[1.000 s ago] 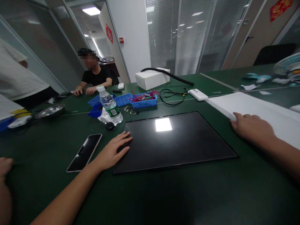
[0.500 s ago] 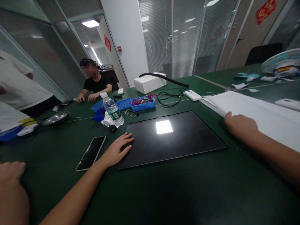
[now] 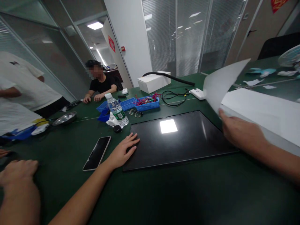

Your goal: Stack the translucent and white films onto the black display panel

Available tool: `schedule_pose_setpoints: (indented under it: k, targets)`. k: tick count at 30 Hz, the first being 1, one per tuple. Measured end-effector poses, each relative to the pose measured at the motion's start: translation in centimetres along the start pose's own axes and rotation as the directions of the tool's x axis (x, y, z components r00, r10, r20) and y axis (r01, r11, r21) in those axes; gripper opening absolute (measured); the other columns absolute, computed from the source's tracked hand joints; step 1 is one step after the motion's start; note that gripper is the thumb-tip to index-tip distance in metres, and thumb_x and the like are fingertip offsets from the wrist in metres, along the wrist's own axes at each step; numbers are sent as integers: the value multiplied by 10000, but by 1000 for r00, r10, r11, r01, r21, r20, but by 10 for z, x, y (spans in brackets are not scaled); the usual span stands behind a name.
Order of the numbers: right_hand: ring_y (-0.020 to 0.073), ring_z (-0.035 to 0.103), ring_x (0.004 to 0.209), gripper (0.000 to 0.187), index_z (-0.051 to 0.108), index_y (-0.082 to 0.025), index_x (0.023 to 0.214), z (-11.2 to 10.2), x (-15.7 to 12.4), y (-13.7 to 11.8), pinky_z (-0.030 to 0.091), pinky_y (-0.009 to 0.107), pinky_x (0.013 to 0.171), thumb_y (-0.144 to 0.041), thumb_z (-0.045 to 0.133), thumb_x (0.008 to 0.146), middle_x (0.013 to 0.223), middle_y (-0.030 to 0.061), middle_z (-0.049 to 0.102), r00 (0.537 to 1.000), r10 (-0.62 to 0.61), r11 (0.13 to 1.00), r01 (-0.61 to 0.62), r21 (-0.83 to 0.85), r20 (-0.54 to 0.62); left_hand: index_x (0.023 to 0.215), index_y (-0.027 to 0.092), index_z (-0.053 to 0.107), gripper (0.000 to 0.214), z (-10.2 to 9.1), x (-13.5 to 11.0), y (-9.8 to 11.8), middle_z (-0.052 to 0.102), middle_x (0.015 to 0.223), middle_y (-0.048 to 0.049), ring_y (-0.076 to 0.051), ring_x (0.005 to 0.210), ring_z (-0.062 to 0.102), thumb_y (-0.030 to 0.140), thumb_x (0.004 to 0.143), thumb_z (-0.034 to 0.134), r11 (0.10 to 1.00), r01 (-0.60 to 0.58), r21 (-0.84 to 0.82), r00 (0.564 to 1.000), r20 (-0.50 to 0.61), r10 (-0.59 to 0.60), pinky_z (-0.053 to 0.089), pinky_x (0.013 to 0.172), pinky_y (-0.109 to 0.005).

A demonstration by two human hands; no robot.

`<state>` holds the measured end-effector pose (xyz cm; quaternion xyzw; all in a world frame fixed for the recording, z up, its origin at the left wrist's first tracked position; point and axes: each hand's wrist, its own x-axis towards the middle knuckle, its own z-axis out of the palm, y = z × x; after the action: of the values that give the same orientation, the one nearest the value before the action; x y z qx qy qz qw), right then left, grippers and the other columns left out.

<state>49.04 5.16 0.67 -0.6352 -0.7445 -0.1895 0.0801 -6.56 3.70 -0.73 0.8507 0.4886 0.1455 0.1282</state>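
My left hand (image 3: pixel 125 150) lies with spread fingers on the left edge of a flat black screen panel (image 3: pixel 161 147), which reflects a ceiling light. At the right, my right hand (image 3: pixel 243 131) pinches the edge of a white sheet (image 3: pixel 222 79). The sheet's far corner curls up above the table, and its near part runs under my wrist. Behind it lies more white paper (image 3: pixel 260 106), flat on the table. Left of my left hand is a smartphone (image 3: pixel 97 153), screen up.
A water bottle (image 3: pixel 118 111), glasses (image 3: pixel 136 113) and a blue tray of wires (image 3: pixel 147 105) stand beyond the panel. Farther back are a white box (image 3: pixel 153 82) and a black cable (image 3: pixel 174 98). Another person's hand (image 3: pixel 22 170) rests at the left; a person (image 3: pixel 103 82) sits across.
My right hand has lifted the white sheet's edge, and its far corner now rises off the table. My left hand stays on the panel. The view has turned slightly left.
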Motion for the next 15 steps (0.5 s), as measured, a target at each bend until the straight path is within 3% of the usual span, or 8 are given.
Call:
schedule_pose_setpoints:
  k: [1, 3, 4, 6, 11, 15]
  targets:
    - [326, 770, 1009, 605, 450, -85, 1664, 1, -2, -7, 611, 391, 735, -265, 366, 1092, 1211, 240, 775, 987, -145, 989, 147, 28, -65, 1568, 266, 633, 504, 1, 1, 0, 455, 1752, -87, -319, 1672, 328, 470, 1135, 475, 1000, 3, -6, 1000, -2, -3, 304, 1335, -650]
    - [263, 781, 1026, 491, 623, -124, 1531, 2, -7, -22, 623, 347, 800, -217, 430, 1089, 1228, 177, 799, 877, -425, 890, 451, 74, -226, 1573, 264, 626, 507, 4, 2, 1, 459, 1749, -88, -316, 1671, 333, 466, 1136, 467, 1000, 8, -11, 1000, -10, -8, 310, 1332, -654]
    - [236, 787, 1005, 437, 685, -150, 1460, 3, -10, -30, 625, 334, 813, -209, 466, 1087, 1203, 141, 815, 805, -515, 823, 560, 92, -294, 1574, 265, 623, 509, 5, 3, 2, 460, 1749, -88, -316, 1671, 334, 468, 1135, 466, 1000, 9, -10, 1000, -17, -9, 313, 1331, -657]
    - [202, 787, 976, 364, 753, -213, 1367, 3, -14, -44, 625, 328, 830, -221, 524, 1084, 1169, 77, 833, 721, -590, 730, 668, 141, -362, 1569, 264, 628, 515, 7, 5, 4, 470, 1745, -88, -319, 1667, 345, 481, 1130, 468, 1000, 9, -3, 999, -36, -9, 315, 1331, -661]
    - [201, 758, 1113, 355, 765, -257, 1365, 0, -20, -68, 626, 370, 918, -217, 552, 1084, 1293, 27, 813, 677, -641, 636, 732, 243, -362, 1541, 251, 662, 532, 9, 8, 9, 527, 1704, -104, -346, 1641, 400, 505, 1112, 475, 1000, 5, 15, 999, -33, -4, 309, 1346, -639]
    - [210, 737, 1196, 387, 750, -265, 1396, 1, -23, -73, 619, 389, 976, -190, 558, 1069, 1353, 38, 791, 685, -638, 607, 728, 318, -352, 1602, 236, 604, 607, 10, 9, 6, 461, 1746, -118, -365, 1646, 386, 566, 1112, 462, 999, 41, 13, 999, -37, -40, 332, 1336, -638]
